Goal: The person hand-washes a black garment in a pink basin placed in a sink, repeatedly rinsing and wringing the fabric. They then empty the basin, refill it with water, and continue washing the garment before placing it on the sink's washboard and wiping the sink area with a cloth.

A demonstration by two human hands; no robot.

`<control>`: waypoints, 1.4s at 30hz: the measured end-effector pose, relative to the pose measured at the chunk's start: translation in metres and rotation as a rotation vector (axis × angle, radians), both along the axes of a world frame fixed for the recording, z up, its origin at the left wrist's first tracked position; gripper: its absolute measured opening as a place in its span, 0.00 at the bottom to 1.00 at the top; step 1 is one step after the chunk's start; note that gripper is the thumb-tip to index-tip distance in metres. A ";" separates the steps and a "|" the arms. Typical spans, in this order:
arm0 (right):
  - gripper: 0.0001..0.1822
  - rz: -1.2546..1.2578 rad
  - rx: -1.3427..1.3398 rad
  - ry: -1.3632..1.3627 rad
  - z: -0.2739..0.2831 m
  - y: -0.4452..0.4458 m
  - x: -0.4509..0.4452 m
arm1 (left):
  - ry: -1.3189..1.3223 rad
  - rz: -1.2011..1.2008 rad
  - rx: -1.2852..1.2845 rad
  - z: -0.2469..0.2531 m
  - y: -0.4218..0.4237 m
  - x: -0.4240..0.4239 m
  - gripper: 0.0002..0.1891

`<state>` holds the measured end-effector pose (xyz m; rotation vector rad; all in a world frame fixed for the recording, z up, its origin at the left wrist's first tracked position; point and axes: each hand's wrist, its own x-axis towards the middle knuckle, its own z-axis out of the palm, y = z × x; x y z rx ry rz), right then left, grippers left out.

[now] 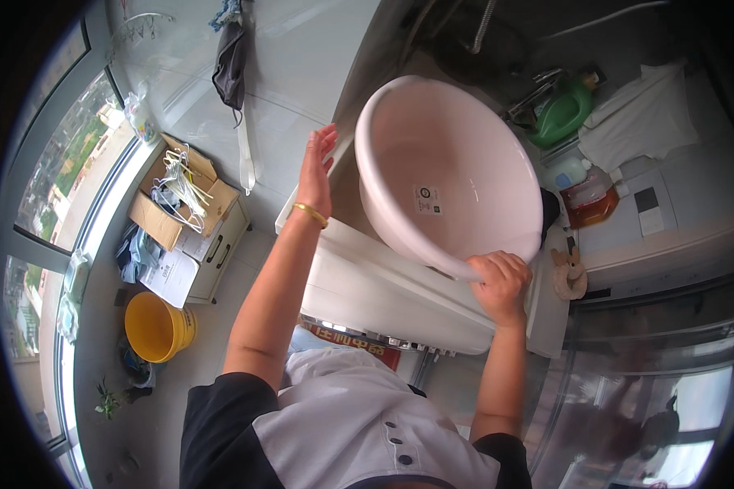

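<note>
A pale pink plastic basin (495, 165) is tilted over the white sink (342, 214), its inside facing up toward me. On its inner wall is a small printed label (427, 200). My right hand (501, 284) grips the basin's near rim, fingers curled over the edge. To the left of the basin, my left hand (316, 174) is raised with nothing in it, fingers extended and apart from the rim. A gold bracelet (311, 214) circles that wrist. The basin hides most of the sink's inside.
Right of the basin are a faucet (535, 98), a green plastic container (563, 116), a white cloth (639, 119) and a bottle of amber liquid (590, 205). At left, a cardboard box of hangers (180, 189) tops a cabinet (220, 250); a yellow bucket (153, 327) stands nearby.
</note>
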<state>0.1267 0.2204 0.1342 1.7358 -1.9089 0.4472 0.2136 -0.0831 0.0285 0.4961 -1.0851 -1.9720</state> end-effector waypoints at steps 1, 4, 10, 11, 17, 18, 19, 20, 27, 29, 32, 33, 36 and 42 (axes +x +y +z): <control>0.09 0.024 0.022 0.014 -0.004 0.002 -0.003 | -0.054 -0.046 -0.020 0.004 -0.004 0.009 0.39; 0.05 0.058 0.031 0.054 -0.012 0.013 -0.007 | -0.153 -0.173 -0.106 0.019 0.006 0.023 0.41; 0.05 0.155 -0.031 0.123 -0.033 0.037 -0.012 | -0.118 -0.271 -0.030 0.041 0.046 0.039 0.36; 0.05 0.154 -0.044 0.138 -0.039 0.043 -0.013 | -0.075 -0.255 -0.021 0.044 0.054 0.043 0.36; 0.10 0.027 -0.213 0.197 -0.062 0.067 -0.021 | -0.009 -0.132 0.012 0.029 0.087 0.062 0.40; 0.13 -0.012 -0.254 0.189 -0.064 0.070 -0.021 | 0.004 -0.103 0.022 0.025 0.092 0.066 0.41; 0.16 -0.037 -0.296 0.132 -0.067 0.073 -0.022 | 0.017 -0.072 0.038 0.019 0.097 0.069 0.42; 0.19 -0.059 -0.337 0.074 -0.070 0.074 -0.024 | 0.037 -0.052 0.056 0.012 0.101 0.072 0.43; 0.51 0.411 -0.592 -1.215 -0.110 0.080 -0.024 | 0.076 0.125 0.005 -0.004 0.142 0.079 0.42; 0.47 0.374 -0.613 -1.391 -0.122 0.078 -0.020 | 0.086 0.171 -0.010 -0.014 0.150 0.079 0.42; 0.46 0.330 -0.575 -1.791 -0.124 0.075 -0.009 | 0.060 0.202 -0.057 -0.021 0.160 0.076 0.42; 0.47 0.345 -0.550 -1.906 -0.124 0.072 -0.007 | 0.041 0.209 -0.074 -0.017 0.166 0.076 0.41; 0.43 0.239 -0.549 -1.969 -0.129 0.059 -0.013 | -0.006 0.206 -0.123 -0.019 0.169 0.079 0.43; 0.31 0.162 -0.538 -1.887 -0.121 0.044 -0.005 | -0.038 0.206 -0.166 -0.002 0.177 0.093 0.43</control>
